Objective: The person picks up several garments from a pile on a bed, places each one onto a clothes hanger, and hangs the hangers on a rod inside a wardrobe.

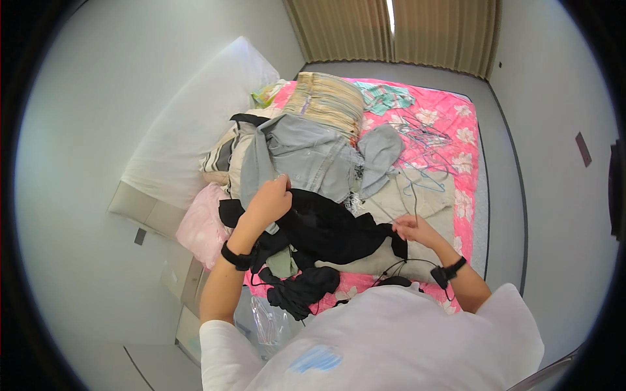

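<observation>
A black garment point(336, 225) lies spread across the bed in front of me. My left hand point(272, 197) is closed at its upper left edge, fingers pinched on the cloth. At the garment's right end, my right hand point(417, 231) has its fingers bent together around a thin wire clothes hanger point(415, 199); the cloth's edge touches the fingertips. Just beyond the black garment a grey-blue denim shirt point(306, 156) is laid out, one sleeve point(381, 159) reaching right. Crumpled black clothing point(303, 290) sits nearer to me.
Several loose hangers point(424, 133) lie on the pink flowered bed sheet point(464, 168). A striped folded bundle point(326, 101) and a teal checked cloth point(386, 98) are at the far side. A pink pillow point(203, 218) rests by the headboard point(147, 212). Clear plastic hangers or packaging point(268, 320) are near my left side.
</observation>
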`<control>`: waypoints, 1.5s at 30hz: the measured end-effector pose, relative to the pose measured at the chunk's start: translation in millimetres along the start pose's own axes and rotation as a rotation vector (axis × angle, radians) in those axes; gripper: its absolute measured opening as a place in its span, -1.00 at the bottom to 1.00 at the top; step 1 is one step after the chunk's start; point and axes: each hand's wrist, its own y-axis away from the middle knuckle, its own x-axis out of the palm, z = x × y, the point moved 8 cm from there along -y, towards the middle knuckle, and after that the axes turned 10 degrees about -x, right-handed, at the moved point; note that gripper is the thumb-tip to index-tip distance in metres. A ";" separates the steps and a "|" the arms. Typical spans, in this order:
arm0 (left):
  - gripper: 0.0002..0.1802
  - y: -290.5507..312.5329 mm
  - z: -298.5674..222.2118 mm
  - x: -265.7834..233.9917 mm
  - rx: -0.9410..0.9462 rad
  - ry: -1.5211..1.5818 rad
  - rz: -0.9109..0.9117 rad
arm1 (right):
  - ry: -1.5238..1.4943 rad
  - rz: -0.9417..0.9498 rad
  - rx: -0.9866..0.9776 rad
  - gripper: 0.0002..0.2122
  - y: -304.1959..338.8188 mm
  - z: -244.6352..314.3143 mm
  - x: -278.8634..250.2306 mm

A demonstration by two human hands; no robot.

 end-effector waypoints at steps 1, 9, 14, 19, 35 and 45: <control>-0.60 0.0 5.8 0.3 0.020 -0.047 -0.090 | 0.141 0.092 0.030 -0.84 12.1 13.9 8.6; -0.58 -3.2 16.7 6.3 -0.114 -0.300 -0.192 | 0.294 0.204 0.073 -0.83 56.1 17.6 20.5; -0.54 6.1 3.8 -0.1 0.064 -0.415 -0.450 | 0.346 0.174 0.066 -0.85 55.9 13.0 30.4; -0.57 9.0 -15.0 12.3 0.010 -0.326 -0.348 | 0.350 0.127 0.079 -0.85 28.1 18.4 55.0; -0.73 58.4 -62.7 -48.2 0.538 -0.204 -0.455 | 0.418 0.083 -0.246 -0.79 -9.1 52.9 95.5; -0.87 127.0 -40.6 -128.1 0.272 0.002 -0.540 | 0.305 -0.090 -0.411 -0.51 -20.7 63.3 125.9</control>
